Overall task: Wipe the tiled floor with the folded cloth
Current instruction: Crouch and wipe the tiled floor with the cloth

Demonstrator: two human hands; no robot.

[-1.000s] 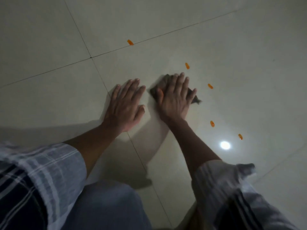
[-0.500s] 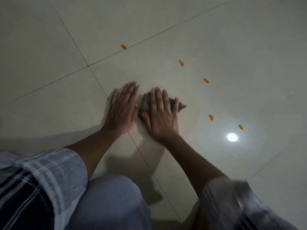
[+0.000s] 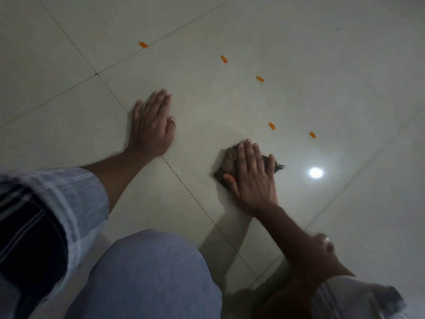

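A dark folded cloth (image 3: 226,163) lies on the pale tiled floor (image 3: 230,107), pressed flat under my right hand (image 3: 251,176). Only its left edge and a frayed right corner show past the fingers. My left hand (image 3: 153,125) rests palm-down on the floor to the left, fingers together, holding nothing, well apart from the cloth. Several small orange marks dot the tile beyond the cloth, the nearest one (image 3: 272,126) just above my right hand's fingertips.
Dark grout lines (image 3: 184,183) cross the floor, meeting at a joint (image 3: 96,74) at upper left. A bright lamp reflection (image 3: 315,172) shines right of the cloth. My knee in light blue trousers (image 3: 149,272) fills the bottom centre.
My right hand has slid the cloth to the right and towards me, away from my left hand. The left hand has stayed planted on the floor.
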